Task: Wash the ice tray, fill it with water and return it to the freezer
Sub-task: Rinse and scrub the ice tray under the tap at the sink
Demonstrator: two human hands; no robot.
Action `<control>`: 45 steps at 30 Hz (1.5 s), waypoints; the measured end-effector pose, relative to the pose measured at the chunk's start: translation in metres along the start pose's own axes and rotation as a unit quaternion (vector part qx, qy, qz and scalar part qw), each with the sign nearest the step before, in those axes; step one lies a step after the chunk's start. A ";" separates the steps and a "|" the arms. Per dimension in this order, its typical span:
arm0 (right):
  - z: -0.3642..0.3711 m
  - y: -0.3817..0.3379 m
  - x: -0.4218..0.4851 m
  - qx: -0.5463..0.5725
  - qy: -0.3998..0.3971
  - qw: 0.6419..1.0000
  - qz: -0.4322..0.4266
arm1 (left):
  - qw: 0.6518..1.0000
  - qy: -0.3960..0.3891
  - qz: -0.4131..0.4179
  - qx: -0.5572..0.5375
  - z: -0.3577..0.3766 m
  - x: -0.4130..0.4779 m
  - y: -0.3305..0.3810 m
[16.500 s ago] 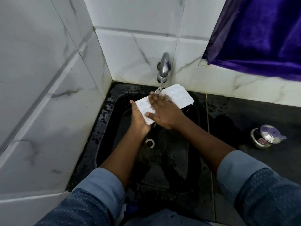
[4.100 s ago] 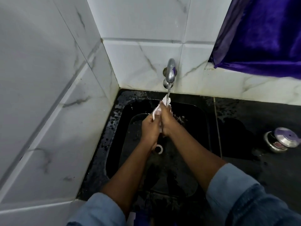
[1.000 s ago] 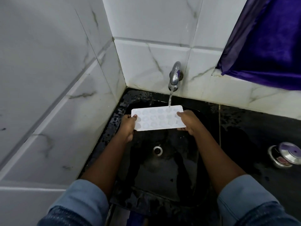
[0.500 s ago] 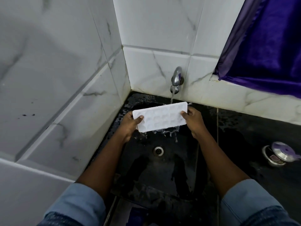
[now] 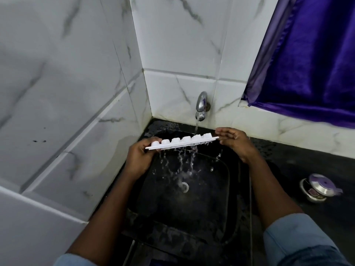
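Ice tray (image 5: 182, 142) now turned cups-down, dumping rinse water; our left hand (image 5: 140, 158) and right hand (image 5: 235, 141) grip its ends; filling remains.

Both bare forearms emerge from pushed-up light blue sleeves (image 5: 294, 235), seemingly denim with darker, speckled fabric above.

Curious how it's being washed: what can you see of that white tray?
The white plastic ice tray is seen edge-on and upside down, its rounded cups bulging upward. The left hand grips its left end, the right hand pinches its right. Held over the black sink, right end higher, it catches the stream from the chrome tap; water spills off underneath.
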State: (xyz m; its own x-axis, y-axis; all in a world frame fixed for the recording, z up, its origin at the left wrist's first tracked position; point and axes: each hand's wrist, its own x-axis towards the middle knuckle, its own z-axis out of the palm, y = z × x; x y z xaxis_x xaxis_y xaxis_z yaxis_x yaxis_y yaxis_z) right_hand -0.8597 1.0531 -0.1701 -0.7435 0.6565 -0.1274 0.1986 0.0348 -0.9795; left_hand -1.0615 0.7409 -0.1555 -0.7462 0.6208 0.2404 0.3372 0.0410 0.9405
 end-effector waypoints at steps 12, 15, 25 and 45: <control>0.068 -0.056 0.137 0.027 0.117 0.979 0.163 | 0.997 0.049 0.048 0.023 -0.015 -0.041 -0.006; 0.074 -0.039 0.147 0.055 0.128 0.971 0.192 | 0.997 0.056 0.044 0.019 -0.021 -0.053 -0.009; 0.076 -0.014 0.134 0.261 0.026 0.938 0.228 | 0.996 0.080 0.010 -0.030 -0.021 -0.062 0.004; 0.133 0.001 -0.148 0.218 0.035 0.969 0.107 | 0.846 0.057 -0.316 -0.425 0.077 -0.131 -0.014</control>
State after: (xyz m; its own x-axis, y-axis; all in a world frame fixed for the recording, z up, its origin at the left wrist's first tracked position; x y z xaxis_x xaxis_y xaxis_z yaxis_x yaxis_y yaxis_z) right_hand -0.8346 0.8557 -0.1727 -0.6673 0.6628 -0.3398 0.0446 -0.4199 -0.9065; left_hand -0.9240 0.7192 -0.2184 -0.6893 0.6042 -0.3997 -0.6491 -0.2702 0.7111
